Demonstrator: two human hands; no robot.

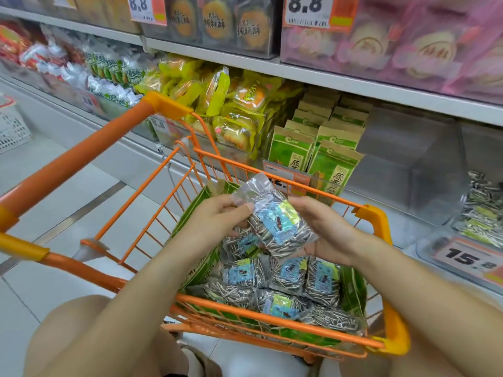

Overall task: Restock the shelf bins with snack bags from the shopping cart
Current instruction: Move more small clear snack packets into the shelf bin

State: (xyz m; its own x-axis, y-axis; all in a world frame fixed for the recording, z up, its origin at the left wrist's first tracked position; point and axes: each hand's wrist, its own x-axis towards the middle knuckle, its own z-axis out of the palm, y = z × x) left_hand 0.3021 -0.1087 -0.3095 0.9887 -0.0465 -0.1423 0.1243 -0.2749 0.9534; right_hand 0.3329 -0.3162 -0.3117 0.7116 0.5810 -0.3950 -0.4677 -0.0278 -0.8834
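Both hands hold one clear plastic bag of striped sunflower seeds with a blue-and-green label (275, 223) above the cart: the left hand (217, 219) pinches its upper left edge between thumb and curled fingers, and the right hand (318, 227) cups its right side and underside with bent fingers. The bag hangs tilted, its sealed top pointing up and to the left.

Directly below the grip, the orange wire shopping cart (272, 319) holds more of the same seed bags (280, 278); about seven can be counted lying loosely piled, though some overlap and the exact number is unclear. Green printed packaging (201, 257) lines the cart's sides around them.

Beyond the grip, just past the cart's far rim, green-and-tan paper seed pouches (321, 148) stand in two rows on the shelf. To the right of the grip sits a clear plastic shelf bin (408, 170), and farther right another bin with matching seed bags (481, 213) above a price tag reading 15.8 (468, 258). Up and left of the grip lie yellow-wrapped pastry packs (231, 104). Three 8.8 price tags are visible on the shelves.
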